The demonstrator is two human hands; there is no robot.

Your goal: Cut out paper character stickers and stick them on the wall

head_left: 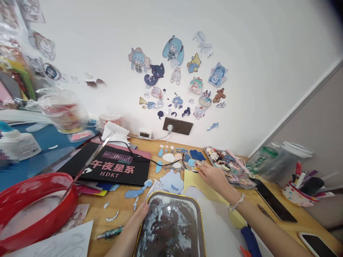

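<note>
My left hand lies along the left edge of a dark rectangular tray with a yellowish rim and white smears; its thumb is at the edge and the other fingers are mostly hidden. My right hand reaches over yellow paper to several small cut-outs, its fingertips together by a light blue piece; whatever they pinch is too small to make out. A dark blue paper piece lies just beyond. A larger pale blue cut-out rests behind the tray.
A red bowl with whitish liquid and a metal utensil stands left. Behind it lies a black folder, crossed by a cable. A pen lies left of the tray. Phones and a pen cup are at right.
</note>
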